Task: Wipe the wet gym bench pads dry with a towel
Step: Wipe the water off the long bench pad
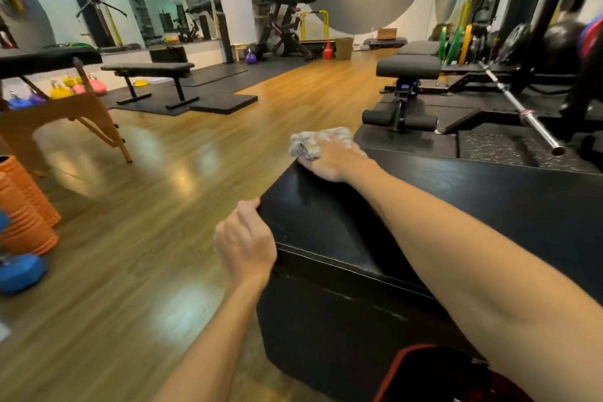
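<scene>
While pressed flat, towel [321, 140] under right hand [329, 160].

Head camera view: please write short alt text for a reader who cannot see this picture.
A person's right hand presses a crumpled grey towel onto the far corner of a black padded box, while the left hand grips its near edge. Around it is a gym with a wooden floor and flat benches.

You see a black box [342, 222] at lower centre with a smooth, faintly glossy top and scuffed edges. The towel [313, 140] on its far corner is soft mottled grey cloth. The floor [163, 173] is glossy wood planking. At right, the barbell [528, 116] is shiny metal.
</scene>
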Demonstrator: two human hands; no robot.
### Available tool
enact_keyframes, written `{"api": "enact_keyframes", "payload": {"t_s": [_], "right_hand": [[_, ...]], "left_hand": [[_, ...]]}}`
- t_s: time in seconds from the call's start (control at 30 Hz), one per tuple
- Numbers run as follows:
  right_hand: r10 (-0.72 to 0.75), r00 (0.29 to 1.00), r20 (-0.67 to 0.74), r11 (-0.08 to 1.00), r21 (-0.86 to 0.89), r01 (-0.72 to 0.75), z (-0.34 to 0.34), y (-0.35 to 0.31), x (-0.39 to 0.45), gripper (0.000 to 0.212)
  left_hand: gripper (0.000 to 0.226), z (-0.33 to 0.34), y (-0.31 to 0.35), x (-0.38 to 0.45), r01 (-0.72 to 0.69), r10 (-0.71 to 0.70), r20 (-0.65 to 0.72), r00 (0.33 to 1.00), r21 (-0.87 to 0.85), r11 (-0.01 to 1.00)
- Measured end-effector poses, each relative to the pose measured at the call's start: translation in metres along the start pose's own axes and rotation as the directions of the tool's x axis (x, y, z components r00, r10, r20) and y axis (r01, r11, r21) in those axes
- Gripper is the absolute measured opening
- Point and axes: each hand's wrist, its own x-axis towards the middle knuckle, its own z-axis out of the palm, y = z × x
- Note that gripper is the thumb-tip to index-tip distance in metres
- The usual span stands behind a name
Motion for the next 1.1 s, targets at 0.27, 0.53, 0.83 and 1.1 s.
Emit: {"api": "enact_keyframes", "payload": {"t_s": [0.27, 0.53, 0.83, 1.1], "right_hand": [[-0.102, 0.993, 0.060, 0.995, 0.000, 0.103, -0.008, -0.025, -0.051, 0.066], [-0.280, 0.956, 0.085, 0.952, 0.156, 0.264, -0.019, -0.059, -0.148, 0.067], [-0.286, 0.958, 0.027, 0.956, 0.073, 0.283, 0.003, -0.040, -0.181, 0.076], [-0.127, 0.980, -0.153, 0.990, -0.085, 0.115, -0.023, 0.136, -0.187, 0.045]], "left_hand": [[0.058, -0.002, 0.003, -0.003, 0.022, -0.022, -0.006, 1.000, 0.025, 0.999], [0.031, -0.013, 0.014, -0.003, 0.056, -0.074, 0.123, 0.990, 0.139, 0.989], [0.042, -0.021, 0.009, 0.000, 0.134, -0.127, 0.194, 0.973, -0.022, 0.991], [0.051, -0.031, 0.017, -0.001, 0.222, -0.193, 0.279, 0.941, -0.077, 0.972]]}}
